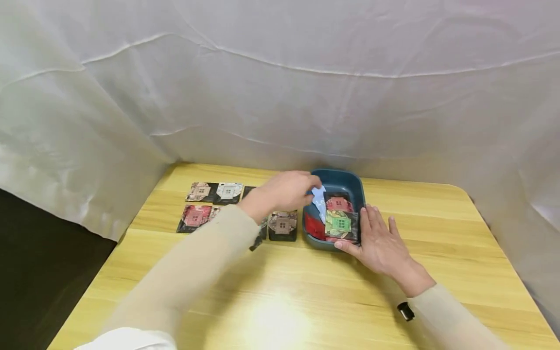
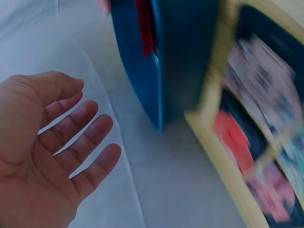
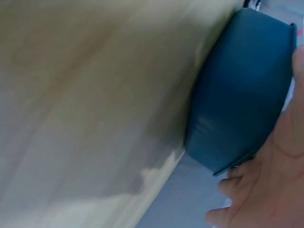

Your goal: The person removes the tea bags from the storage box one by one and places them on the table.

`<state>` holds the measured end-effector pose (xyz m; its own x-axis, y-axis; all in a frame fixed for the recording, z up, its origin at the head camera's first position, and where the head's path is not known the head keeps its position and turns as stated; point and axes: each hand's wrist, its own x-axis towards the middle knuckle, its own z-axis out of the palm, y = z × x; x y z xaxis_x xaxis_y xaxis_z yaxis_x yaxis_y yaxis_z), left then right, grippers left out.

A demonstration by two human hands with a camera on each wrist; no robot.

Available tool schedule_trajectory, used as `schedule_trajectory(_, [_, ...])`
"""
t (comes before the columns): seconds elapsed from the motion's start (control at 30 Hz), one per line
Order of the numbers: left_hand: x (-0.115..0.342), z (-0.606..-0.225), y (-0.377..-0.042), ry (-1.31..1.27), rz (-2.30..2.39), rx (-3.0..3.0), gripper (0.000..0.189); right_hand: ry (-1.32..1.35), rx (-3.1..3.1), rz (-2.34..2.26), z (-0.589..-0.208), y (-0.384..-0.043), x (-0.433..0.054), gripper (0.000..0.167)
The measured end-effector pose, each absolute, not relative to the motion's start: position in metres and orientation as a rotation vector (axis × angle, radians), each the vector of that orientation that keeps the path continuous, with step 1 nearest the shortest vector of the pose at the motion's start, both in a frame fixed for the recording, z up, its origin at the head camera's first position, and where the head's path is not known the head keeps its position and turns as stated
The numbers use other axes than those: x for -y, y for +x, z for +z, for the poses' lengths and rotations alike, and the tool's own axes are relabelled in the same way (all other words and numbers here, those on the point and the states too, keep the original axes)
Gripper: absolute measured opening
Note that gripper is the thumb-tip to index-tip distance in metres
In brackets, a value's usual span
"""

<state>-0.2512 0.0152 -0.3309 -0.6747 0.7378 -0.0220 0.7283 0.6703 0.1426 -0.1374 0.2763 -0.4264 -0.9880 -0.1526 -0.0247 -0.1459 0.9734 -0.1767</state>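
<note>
- Sachets (image 1: 195,216) lie in two rows on the bench (image 1: 280,282), left of the blue tray (image 1: 336,177). Others are in the tray: a green-labelled sachet (image 1: 341,224) overlaps a pink-labelled sachet (image 1: 338,202), with a red packet (image 1: 314,226) and a light-blue piece (image 1: 319,203) beside them.
- My left grip (image 1: 286,191): wide, nothing seen in it; fingers loosely bent and spread, at the tray's left rim near the light-blue piece.
- My right grip (image 1: 380,245): fingers nearly straight along the tray's right wall, thumb at the near corner. I judge it braces rather than clasps.
- Technique: steady pressure on the right, so the tray does not skid. Best to pinch one sachet by its edge, lift it flat past the rim, and carry my left sleeve (image 1: 210,262) high over the rows.
- Hidden: my left arm covers part of both rows; whatever lies under the upper sachets is out of sight.
- Unclear: left-wrist view blurs the sachets; right-wrist view cuts off my hand. Left-finger contact with the light-blue piece: cannot tell. Label print too small to read.
</note>
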Motion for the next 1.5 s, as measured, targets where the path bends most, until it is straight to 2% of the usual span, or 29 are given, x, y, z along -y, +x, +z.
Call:
schedule_trajectory(0.3, [-0.069,-0.351,-0.255,1.21,0.064,-2.746,0.039,-0.335,-3.152,-0.271,-0.438,-0.144,-0.275,0.122])
schedule_trajectory(0.47, [-0.085,-0.362,-0.253,1.186,0.021,-2.724,0.024,-0.306,-3.139,-0.309,-0.439,-0.144,-0.273,0.123])
schedule_trajectory(0.53, [-0.091,-0.366,-0.25,1.186,-0.031,-2.708,0.027,-0.291,-3.136,-0.316,-0.438,-0.143,-0.272,0.124])
schedule_trajectory(0.7, [-0.104,-0.376,-0.244,1.172,-0.163,-2.679,0.056,-0.274,-3.141,-0.312,-0.436,-0.142,-0.271,0.124])
schedule_trajectory(0.87, [-0.112,-0.385,-0.236,1.171,-0.283,-2.7,0.07,-0.274,-3.13,-0.315,-0.435,-0.142,-0.271,0.123])
schedule_trajectory(1.03, [-0.117,-0.393,-0.231,1.172,-0.367,-2.7,0.074,-0.267,-3.114,-0.329,-0.435,-0.142,-0.27,0.124])
schedule_trajectory(1.37, [-0.12,-0.395,-0.229,1.058,-0.359,-2.744,0.063,-0.272,-3.109,-0.34,-0.435,-0.142,-0.269,0.124])
schedule_trajectory(1.5, [-0.118,-0.393,-0.231,1.005,-0.277,-2.768,0.071,-0.265,-3.103,-0.343,-0.435,-0.142,-0.27,0.124])
